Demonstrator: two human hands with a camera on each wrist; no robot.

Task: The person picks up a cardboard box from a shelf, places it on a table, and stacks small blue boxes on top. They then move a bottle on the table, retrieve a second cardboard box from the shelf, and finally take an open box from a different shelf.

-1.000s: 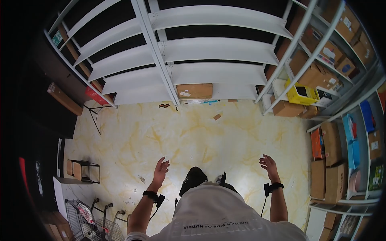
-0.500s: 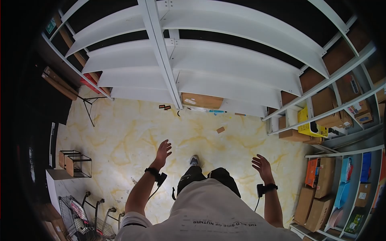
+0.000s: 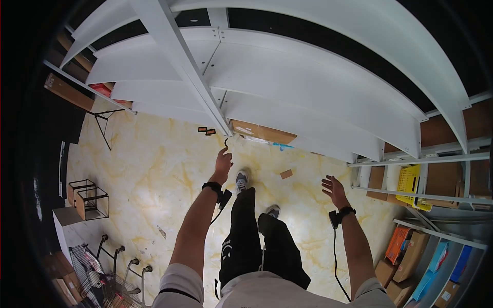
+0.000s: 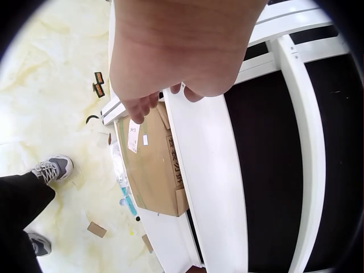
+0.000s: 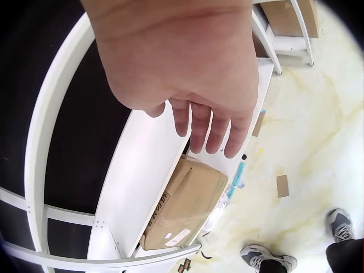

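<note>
My left hand [image 3: 223, 163] stretches forward in the head view, near the white upright post [image 3: 177, 61] of the shelving. Nothing is in it, and its fingers are loosely bent. The right hand [image 3: 335, 191], also holding nothing, hangs in front of the shelves with its fingers spread and relaxed. A taped cardboard box [image 4: 151, 162] with a label lies on the lowest shelf board. In the right wrist view, the fingers [image 5: 199, 131] overlap a white shelf [image 5: 136, 170], and the same box shows beyond them.
White shelving spans the front. To the right stand racks with a yellow basket [image 3: 408, 185], an orange bin [image 3: 397, 245] and cardboard boxes. Wire carts [image 3: 105, 272] and stools [image 3: 88, 199] are on the left. A flat brown cardboard piece [image 3: 286, 174] lies on the floor.
The person has stepped toward the shelving, which now looks larger and nearer. My left hand has reached farther forward, toward the post. The right hand stays raised at the side.
</note>
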